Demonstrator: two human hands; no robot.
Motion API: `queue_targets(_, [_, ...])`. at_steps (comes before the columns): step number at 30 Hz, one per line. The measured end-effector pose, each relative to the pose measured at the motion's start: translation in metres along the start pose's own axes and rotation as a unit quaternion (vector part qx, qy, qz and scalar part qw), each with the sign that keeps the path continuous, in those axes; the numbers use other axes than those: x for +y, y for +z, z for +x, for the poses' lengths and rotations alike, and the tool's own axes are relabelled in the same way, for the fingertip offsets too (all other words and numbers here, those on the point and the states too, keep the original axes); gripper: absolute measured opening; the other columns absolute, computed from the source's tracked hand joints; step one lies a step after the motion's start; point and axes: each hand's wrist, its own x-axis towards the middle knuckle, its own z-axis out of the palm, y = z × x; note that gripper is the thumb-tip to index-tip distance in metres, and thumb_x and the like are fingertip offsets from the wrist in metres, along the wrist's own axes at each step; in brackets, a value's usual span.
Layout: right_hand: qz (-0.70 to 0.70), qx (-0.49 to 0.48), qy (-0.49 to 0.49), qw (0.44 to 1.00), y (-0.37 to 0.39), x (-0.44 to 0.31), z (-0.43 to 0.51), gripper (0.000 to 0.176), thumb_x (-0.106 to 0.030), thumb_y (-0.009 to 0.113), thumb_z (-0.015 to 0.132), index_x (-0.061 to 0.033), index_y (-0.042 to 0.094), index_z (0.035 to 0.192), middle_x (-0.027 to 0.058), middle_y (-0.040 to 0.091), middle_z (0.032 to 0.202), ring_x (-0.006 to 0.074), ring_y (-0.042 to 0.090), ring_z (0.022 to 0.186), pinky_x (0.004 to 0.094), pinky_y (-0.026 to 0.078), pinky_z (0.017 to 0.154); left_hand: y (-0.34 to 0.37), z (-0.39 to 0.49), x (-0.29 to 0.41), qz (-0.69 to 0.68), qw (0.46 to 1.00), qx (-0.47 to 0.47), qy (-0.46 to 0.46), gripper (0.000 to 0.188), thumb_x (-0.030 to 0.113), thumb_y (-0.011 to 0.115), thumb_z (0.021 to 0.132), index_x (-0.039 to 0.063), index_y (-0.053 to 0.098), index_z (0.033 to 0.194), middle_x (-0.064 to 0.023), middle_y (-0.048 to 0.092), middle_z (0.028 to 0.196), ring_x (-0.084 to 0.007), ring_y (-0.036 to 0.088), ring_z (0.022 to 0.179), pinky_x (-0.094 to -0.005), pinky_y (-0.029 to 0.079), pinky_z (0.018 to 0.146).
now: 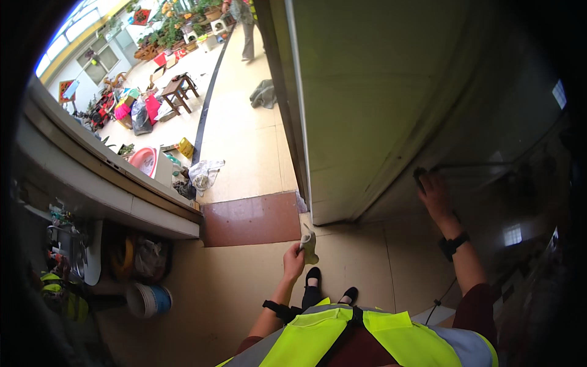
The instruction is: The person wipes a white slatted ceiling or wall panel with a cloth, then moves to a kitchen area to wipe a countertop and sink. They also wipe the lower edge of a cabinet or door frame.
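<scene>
My left hand (294,261) grips a limp, greyish-green cloth (310,247), which hangs above the floor in front of my feet. My right hand (435,197) reaches out to the right, to the shaded wall (467,183) behind the door panel (362,110). Its fingers are closed on a small dark object (419,178); whether this is a sponge or a brush cannot be made out. A dark horizontal bar or edge (472,165) runs close beside those fingers.
A reddish-brown threshold slab (251,220) lies in the doorway. Left of me stand a white and blue bucket (149,299) and a counter (93,257). Outside are a white cloth (205,174), a pink basin (144,161), a wooden stool (179,91) and a walking person (246,32).
</scene>
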Motion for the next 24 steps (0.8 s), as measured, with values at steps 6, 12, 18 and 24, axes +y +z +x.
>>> queue_targets(6, [-0.078,0.116,-0.051,0.989,-0.006,0.012,0.03,0.032,-0.011,0.064,0.073,-0.0109,0.061,0.105,0.0054,0.06,0.107,0.0233,0.055,0.105,0.0373,0.05,0.085,-0.012,-0.005,0.003,-0.012,0.999,-0.035,0.018,0.025,0.0,0.051,0.089,-0.004,0.06,0.112,-0.0076,0.066,0.096,-0.0132,0.061,0.089,-0.0271,0.048,0.082])
queue_targets(12, [-0.152,0.034,-0.133,0.979,0.009,0.015,0.052,0.028,-0.01,0.061,0.072,-0.009,0.061,0.1,0.0049,0.056,0.099,0.0221,0.055,0.098,0.0349,0.05,0.082,-0.018,-0.004,-0.018,-0.008,0.998,-0.043,-0.04,0.023,0.0,0.051,0.091,-0.004,0.06,0.111,-0.0066,0.065,0.096,-0.0124,0.059,0.088,-0.0269,0.048,0.081])
queue_targets(18, [-0.174,-0.038,-0.122,0.976,0.063,0.018,0.037,0.019,-0.008,0.06,0.072,-0.0064,0.063,0.09,0.0056,0.056,0.087,0.0233,0.055,0.091,0.0331,0.048,0.079,-0.023,0.012,-0.038,0.018,0.996,-0.059,-0.066,0.023,0.0,0.051,0.09,-0.004,0.06,0.111,-0.0071,0.065,0.095,-0.013,0.059,0.088,-0.0277,0.048,0.081])
queue_targets(24, [-0.207,-0.111,-0.168,0.957,0.126,0.007,0.006,0.016,-0.008,0.06,0.072,-0.0052,0.064,0.088,0.0063,0.058,0.084,0.0223,0.055,0.087,0.0335,0.046,0.081,-0.006,0.046,-0.043,0.032,0.995,-0.088,-0.037,0.024,0.001,0.052,0.091,-0.005,0.06,0.112,-0.0081,0.066,0.095,-0.0139,0.06,0.089,-0.0281,0.047,0.083])
